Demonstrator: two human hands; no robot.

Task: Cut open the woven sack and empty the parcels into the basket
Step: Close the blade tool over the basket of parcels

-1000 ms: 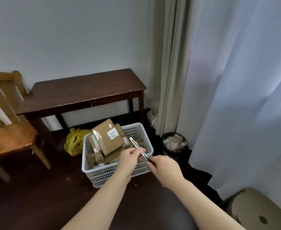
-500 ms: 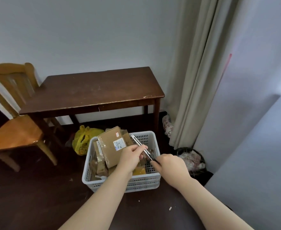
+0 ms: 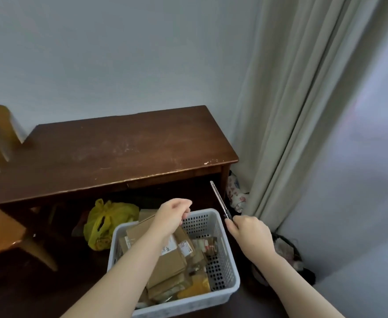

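A white perforated plastic basket [image 3: 220, 292] stands on the dark floor, filled with several brown cardboard parcels [image 3: 170, 265]. My right hand [image 3: 250, 235] hovers by the basket's far right corner, shut on a slim utility knife [image 3: 219, 199] that points up and away toward the table edge. My left hand [image 3: 173, 216] hangs over the basket's far rim with its fingers curled and nothing in it. No woven sack is in view.
A dark wooden table [image 3: 110, 154] stands against the wall right behind the basket, with a yellow plastic bag [image 3: 105, 222] under it. A wooden chair [image 3: 2, 228] is at the left. Beige curtains [image 3: 291, 125] hang at the right above a small black bin [image 3: 287, 253].
My left hand has let go of the knife and moved left. My right hand has carried the knife up and to the right. The view has moved closer to the table.
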